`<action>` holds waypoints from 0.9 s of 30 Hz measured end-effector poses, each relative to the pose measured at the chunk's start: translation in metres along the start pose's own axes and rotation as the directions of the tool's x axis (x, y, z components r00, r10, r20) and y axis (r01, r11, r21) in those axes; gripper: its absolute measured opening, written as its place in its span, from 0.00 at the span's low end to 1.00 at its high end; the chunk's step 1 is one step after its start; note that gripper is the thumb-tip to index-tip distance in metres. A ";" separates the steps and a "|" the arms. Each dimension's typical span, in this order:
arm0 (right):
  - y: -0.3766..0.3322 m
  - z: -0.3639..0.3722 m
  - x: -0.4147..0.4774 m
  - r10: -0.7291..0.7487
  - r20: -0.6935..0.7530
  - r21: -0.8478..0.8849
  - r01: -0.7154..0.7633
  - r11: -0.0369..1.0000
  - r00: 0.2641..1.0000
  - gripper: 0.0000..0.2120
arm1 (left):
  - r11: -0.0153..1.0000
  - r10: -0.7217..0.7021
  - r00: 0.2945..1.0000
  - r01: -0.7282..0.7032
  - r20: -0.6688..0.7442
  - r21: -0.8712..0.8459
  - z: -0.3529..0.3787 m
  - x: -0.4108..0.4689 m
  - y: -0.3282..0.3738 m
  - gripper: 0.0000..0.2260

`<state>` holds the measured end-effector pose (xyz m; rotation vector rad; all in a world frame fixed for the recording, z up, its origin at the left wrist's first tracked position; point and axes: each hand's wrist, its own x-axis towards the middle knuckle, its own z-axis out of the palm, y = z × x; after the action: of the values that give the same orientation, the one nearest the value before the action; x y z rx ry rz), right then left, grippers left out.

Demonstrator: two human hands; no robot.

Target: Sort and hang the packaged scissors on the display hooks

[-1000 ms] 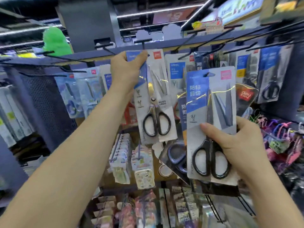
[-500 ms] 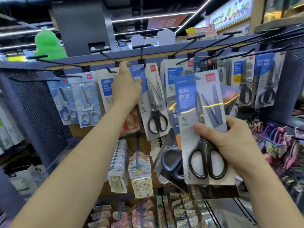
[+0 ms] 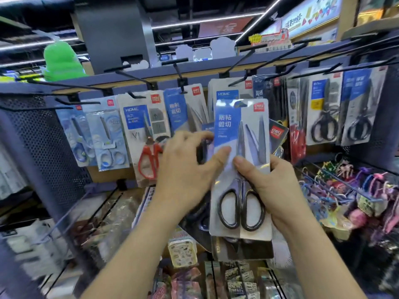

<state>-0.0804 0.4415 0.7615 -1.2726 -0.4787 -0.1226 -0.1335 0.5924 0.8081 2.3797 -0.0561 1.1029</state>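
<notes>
Across the whole background, a dark blue metal display rack (image 3: 194, 71), with a perforated side panel (image 3: 43, 147) at the left, dotted with small round holes. Jutting forward from the top rail, thin black wire display hooks (image 3: 133, 77), most hung with flat carded packs. Along that row from the left: two pale blue packs of small scissors (image 3: 108, 137) with rounded loops; a white-and-blue card with red-handled scissors (image 3: 149, 147); a blue-and-grey pack (image 3: 185, 108) just behind the hands; at the far right, two packs of large black scissors (image 3: 323, 117) under glossy clear plastic. Lower right, more hooks loaded with tangled, colourful trinkets (image 3: 345, 190). Front and centre, off any hook, a tall blister pack of black-handled scissors (image 3: 244, 130): blue and grey card, clear moulded shell, oval handle loops low, blades pointing up. Behind and below it, more dark packs (image 3: 237, 249) stacked in the same grasp. Right hand (image 3: 278, 190) gripping the right edge of that pack, thumb laid flat on the front, other fingers hidden behind. Left hand (image 3: 183, 171) at the left edge, thumb pressed on the blue card, fingers curled round towards the back, pinching it.
</notes>
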 end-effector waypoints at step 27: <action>0.024 -0.013 0.001 -0.168 -0.182 -0.037 0.164 0.986 0.969 0.13 | 0.587 -0.317 0.946 0.136 -0.071 -0.798 -0.013 -0.028 -0.017 0.08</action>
<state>-0.0674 0.4366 0.7378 -1.2280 -0.4242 -0.3851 -0.1577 0.6081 0.7874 1.4113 -0.1283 0.9228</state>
